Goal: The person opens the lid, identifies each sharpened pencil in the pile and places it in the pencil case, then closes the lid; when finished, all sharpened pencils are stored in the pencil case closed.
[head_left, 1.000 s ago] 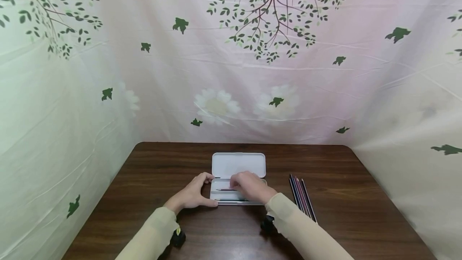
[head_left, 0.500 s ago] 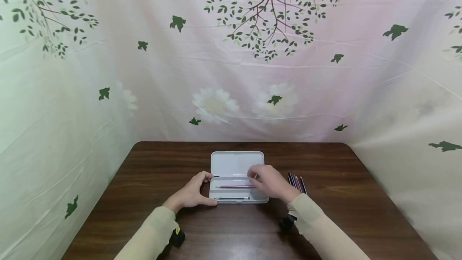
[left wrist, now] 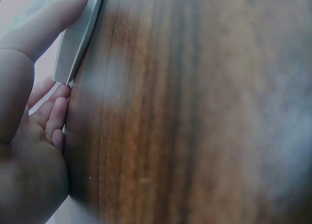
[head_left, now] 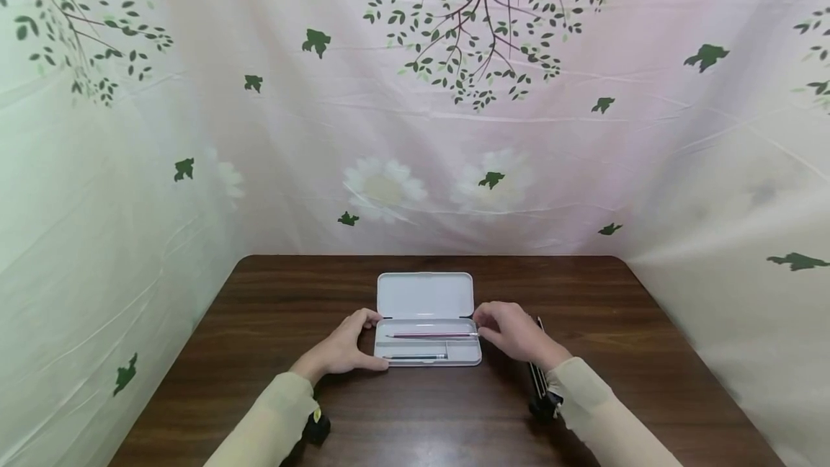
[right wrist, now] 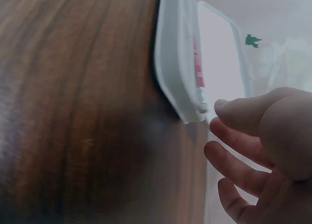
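A white pencil case (head_left: 425,295) lies on the table with its lid raised at the back. Inside, a reddish pencil (head_left: 428,336) lies along the back compartment and a dark pencil (head_left: 415,357) along the front one. My left hand (head_left: 346,346) holds the case's left end, thumb at the front edge and fingers toward the back corner; the left wrist view shows the thumb (left wrist: 53,21) against its side. Beside the right end, my right hand (head_left: 515,330) has loosely bent fingers and nothing in them. In the right wrist view its thumb tip (right wrist: 223,106) is close to the case's corner.
Several dark pencils (head_left: 538,383) lie to the right, mostly hidden under my right hand and wrist. Around the dark wooden table (head_left: 311,279) hangs a pale curtain (head_left: 415,236) with leaf and flower prints. Each wrist carries a small black camera (head_left: 315,427).
My right hand has moved right, from over the case's back compartment to beside its right end, uncovering the reddish pencil. My left hand stays at the left end.
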Demonstrator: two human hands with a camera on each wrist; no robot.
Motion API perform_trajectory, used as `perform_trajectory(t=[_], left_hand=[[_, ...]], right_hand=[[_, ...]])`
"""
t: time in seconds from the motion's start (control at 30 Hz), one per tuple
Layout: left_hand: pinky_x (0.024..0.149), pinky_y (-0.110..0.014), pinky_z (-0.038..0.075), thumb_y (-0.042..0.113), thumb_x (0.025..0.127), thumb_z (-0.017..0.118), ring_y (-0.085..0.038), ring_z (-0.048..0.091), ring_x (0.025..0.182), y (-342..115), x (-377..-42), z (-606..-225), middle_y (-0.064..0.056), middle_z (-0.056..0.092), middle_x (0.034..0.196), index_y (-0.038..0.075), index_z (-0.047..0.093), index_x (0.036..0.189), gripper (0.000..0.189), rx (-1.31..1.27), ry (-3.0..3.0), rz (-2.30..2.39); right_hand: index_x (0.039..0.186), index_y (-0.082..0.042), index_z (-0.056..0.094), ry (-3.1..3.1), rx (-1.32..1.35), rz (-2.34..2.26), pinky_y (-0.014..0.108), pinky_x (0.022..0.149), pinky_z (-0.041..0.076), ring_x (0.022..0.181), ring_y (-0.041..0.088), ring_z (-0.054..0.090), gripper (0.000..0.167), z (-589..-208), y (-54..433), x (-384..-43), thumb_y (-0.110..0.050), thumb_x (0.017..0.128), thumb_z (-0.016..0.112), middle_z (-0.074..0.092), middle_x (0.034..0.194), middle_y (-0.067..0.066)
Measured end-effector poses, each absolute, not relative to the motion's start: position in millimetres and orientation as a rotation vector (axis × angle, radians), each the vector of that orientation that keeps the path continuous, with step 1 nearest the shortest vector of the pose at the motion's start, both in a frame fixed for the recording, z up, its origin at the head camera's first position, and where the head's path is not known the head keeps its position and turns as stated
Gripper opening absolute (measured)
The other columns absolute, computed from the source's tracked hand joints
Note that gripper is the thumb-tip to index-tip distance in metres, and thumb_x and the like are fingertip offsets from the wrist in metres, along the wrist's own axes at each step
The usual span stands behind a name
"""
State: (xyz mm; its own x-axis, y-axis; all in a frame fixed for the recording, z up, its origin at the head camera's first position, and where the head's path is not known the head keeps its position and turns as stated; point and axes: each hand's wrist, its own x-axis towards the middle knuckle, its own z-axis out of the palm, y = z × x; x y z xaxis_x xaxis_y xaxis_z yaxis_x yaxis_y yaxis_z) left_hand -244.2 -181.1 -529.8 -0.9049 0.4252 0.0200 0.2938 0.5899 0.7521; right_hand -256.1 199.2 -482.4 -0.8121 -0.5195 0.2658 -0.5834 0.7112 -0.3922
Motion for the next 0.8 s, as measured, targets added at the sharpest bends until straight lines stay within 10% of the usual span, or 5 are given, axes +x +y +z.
perform_trajectory(t=[0.8], left_hand=[[0.111, -0.053, 0.038, 0.044, 0.078, 0.093, -0.024, 0.044, 0.129, -179.4, -243.7, -527.2, -0.005, 0.051, 0.136, 0.012, 0.048, 0.144, 0.086, 0.621, 2.648, 1.214]], right_hand=[[0.105, -0.013, 0.074, -2.824, 0.709, 0.683, 0.032, 0.074, 0.055, 0.083, 0.007, 0.061, 0.014, -488.6, 255.4, -248.6, -0.008, 0.094, 0.079, 0.069, 0.094, -0.007]])
